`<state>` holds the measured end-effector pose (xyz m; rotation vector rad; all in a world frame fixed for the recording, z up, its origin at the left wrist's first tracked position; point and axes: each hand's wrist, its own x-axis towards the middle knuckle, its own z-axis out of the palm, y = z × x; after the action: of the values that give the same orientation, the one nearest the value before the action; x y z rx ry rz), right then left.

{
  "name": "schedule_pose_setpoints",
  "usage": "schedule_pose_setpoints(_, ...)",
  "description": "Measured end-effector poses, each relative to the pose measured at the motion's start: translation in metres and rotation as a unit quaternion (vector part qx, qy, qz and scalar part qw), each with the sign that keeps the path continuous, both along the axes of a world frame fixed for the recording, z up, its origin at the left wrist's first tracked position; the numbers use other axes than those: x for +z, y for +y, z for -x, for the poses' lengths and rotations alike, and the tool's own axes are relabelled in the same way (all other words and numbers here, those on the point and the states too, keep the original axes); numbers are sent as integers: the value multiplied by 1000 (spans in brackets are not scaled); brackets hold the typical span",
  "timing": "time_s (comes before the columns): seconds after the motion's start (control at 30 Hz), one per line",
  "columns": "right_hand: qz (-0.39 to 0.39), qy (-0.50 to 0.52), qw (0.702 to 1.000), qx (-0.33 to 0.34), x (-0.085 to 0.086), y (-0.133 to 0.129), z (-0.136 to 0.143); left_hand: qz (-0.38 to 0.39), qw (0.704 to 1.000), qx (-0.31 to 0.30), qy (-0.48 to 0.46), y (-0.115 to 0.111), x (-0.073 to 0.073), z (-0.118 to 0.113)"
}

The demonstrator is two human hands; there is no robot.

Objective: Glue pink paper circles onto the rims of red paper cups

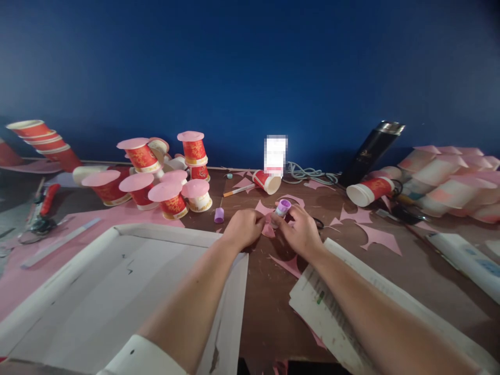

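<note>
Glue stick is clasped in my right grip; left grip, I cannot tell. Gluing seems in hand, next needing steady paper.

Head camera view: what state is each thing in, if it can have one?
Glue stick: uncapped, in right hand
Purple cap: off
Left hand: at pink paper
Middle red cup: on its side
Right red cup: on its side
Front left cup: pink disc on top
White tray: open side up
Pale cable: loosely coiled

No text is legible; the black flask's mark is blurred.
</note>
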<state>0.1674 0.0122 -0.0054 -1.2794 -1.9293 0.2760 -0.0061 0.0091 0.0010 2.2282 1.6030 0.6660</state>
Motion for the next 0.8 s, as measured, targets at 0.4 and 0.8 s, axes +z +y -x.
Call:
schedule_pose_setpoints(0.4, 16, -66, 998, 5, 2, -4, 5, -11, 1000, -13, -8, 0, 1, 0)
schedule_pose_setpoints(0.8, 171, 512, 841, -36, 9, 10, -16, -74, 997, 18, -9, -10, 6, -1)
